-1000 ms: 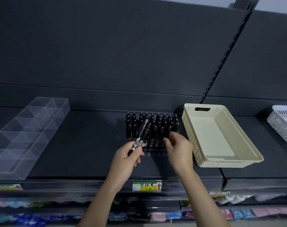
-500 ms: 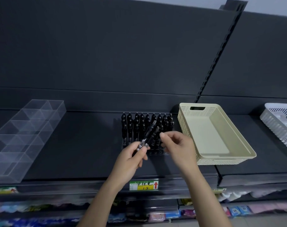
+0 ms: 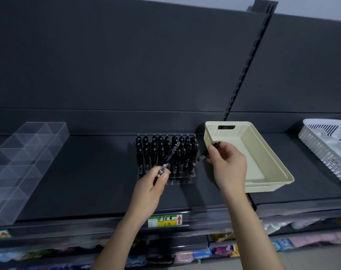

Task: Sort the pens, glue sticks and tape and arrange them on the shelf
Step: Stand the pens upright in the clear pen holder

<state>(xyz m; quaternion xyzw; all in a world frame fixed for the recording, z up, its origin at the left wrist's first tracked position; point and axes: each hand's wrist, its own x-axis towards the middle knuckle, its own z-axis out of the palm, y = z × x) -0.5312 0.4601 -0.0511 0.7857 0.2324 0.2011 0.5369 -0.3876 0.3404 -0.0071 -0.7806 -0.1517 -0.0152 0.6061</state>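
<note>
Pens stand upright in a clear rack mid-shelf. Your left hand, at 6 o'clock from the rack, grips a slanted pen pointing toward 1 o'clock over the rows. Your right hand, at 3 o'clock from the rack, pinches a black pen between thumb and fingers, just before the cream basket. A divider tray lies at 9 o'clock.

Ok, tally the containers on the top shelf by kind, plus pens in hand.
Clear divided organizer: 1
Pen rack: 1
Beige basket: 1
White basket: 1
Black pens in hand: 2, one in left hand, one in right hand
Total: 6
</note>
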